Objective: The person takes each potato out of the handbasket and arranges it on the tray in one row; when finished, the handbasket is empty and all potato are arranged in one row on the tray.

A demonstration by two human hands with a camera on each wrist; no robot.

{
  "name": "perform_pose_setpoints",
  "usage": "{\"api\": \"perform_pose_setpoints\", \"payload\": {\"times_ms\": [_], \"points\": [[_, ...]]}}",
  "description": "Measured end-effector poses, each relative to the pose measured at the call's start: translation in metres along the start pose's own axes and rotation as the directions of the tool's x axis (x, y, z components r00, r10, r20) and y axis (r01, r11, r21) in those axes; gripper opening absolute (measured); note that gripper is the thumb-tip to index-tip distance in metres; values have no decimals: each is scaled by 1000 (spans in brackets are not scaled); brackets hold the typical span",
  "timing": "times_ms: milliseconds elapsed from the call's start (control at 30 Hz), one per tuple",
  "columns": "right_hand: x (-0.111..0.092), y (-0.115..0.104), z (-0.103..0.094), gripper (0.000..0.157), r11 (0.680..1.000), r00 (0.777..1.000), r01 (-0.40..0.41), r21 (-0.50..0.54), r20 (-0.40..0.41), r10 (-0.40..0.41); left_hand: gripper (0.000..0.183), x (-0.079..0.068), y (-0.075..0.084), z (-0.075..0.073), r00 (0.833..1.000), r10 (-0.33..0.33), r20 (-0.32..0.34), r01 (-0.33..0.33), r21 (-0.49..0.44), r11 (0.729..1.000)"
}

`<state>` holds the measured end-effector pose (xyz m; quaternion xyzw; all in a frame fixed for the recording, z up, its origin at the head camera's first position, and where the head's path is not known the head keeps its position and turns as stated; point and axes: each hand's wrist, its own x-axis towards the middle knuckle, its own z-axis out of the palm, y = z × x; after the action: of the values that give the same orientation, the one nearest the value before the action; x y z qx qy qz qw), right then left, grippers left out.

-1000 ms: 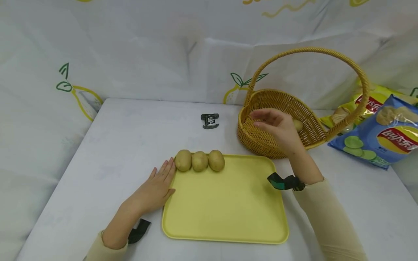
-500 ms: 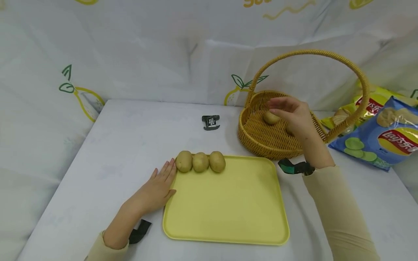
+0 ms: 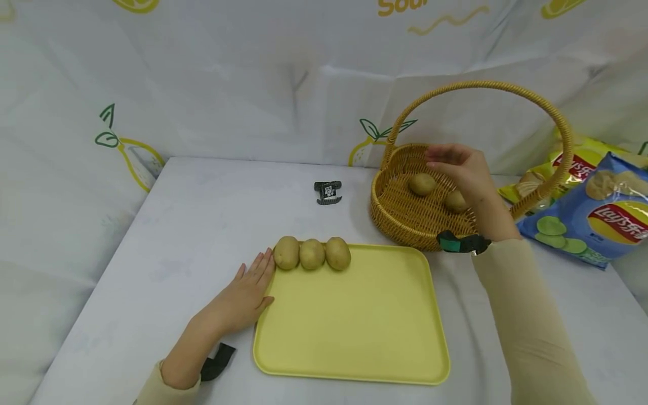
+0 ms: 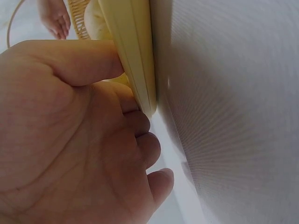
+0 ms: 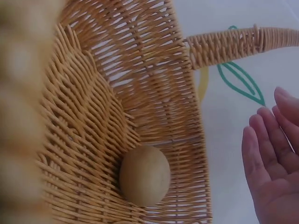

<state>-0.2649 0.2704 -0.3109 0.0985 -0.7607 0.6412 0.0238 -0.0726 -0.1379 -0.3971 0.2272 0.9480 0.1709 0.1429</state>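
Note:
My left hand (image 3: 242, 299) lies flat along the left edge of a yellow tray (image 3: 354, 320), fingers straight and thumb over the rim. The left wrist view shows the thumb and fingertips against the tray's side (image 4: 133, 51). Three potatoes stand in a row at the tray's back left: a left one (image 3: 287, 253), a middle one (image 3: 311, 254) and a right one (image 3: 338, 253). Above a wicker basket (image 3: 405, 222) hovers my right hand (image 3: 463, 169), fingers loosely bent around nothing. Inside the basket are a potato (image 3: 422, 184) and a second potato (image 3: 456, 201), partly hidden by the wrist.
A tall handle (image 3: 481, 84) arches over the basket. To the right lean a blue chip bag (image 3: 589, 208) and a yellow chip bag (image 3: 582, 160). A small black strap-like object (image 3: 328, 192) lies behind the tray on the white table (image 3: 202, 225).
My right hand has moved right and away from me over the basket, bringing the left potato inside into view. My left hand and the three tray potatoes have kept their places.

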Motion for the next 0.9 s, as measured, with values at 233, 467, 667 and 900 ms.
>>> {"api": "perform_pose_setpoints", "payload": {"times_ms": [233, 467, 667, 900], "points": [[6, 0, -14, 34, 988, 994, -109, -108, 4, 110, 66, -1, 1, -3, 1000, -3, -6, 3, 9, 1000], [7, 6, -23, 42, 961, 987, -159, -228, -15, 160, 66, -2, 2, -3, 1000, -4, -2, 4, -2, 1000], [11, 16, -27, 50, 925, 975, -203, -321, 23, 222, 65, -3, 2, -3, 1000, -8, -2, 8, -13, 1000], [18, 24, -30, 53, 889, 954, -224, -400, 97, 284, 66, -1, 1, 0, 1000, -7, -10, 7, -10, 1000]]}}
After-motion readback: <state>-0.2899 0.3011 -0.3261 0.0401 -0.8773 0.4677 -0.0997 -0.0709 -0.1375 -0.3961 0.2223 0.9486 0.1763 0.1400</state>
